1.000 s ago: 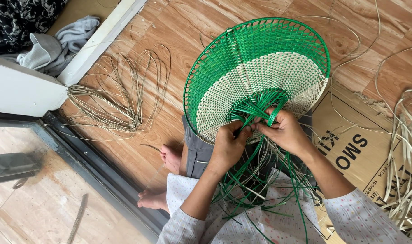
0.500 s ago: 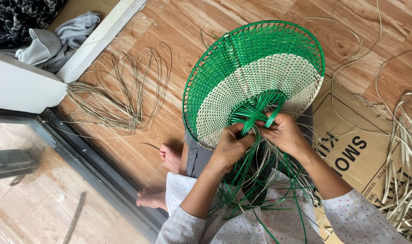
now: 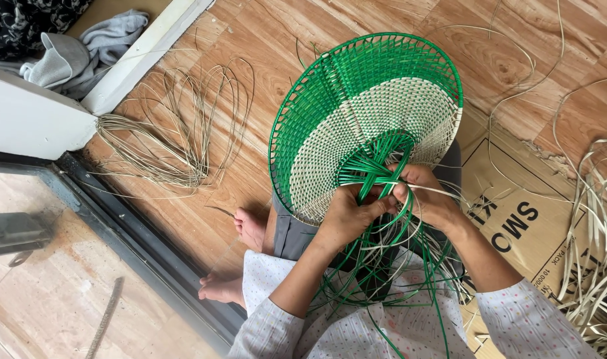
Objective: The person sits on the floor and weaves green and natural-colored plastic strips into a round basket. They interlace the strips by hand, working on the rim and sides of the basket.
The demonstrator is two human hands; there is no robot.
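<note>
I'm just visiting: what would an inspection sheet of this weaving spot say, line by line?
Surface: wooden floor, flattened cardboard at right.
Job's things: round green-and-cream woven panel, tilted on the lap; loose green strands hanging from its centre.
Clutter: pale strip bundle at left, more strips at right, grey cloth.
Grips: left hand and right hand pinch strands at the centre.
Cables: nothing seen.
Surroundings: door track, tiled floor.
</note>
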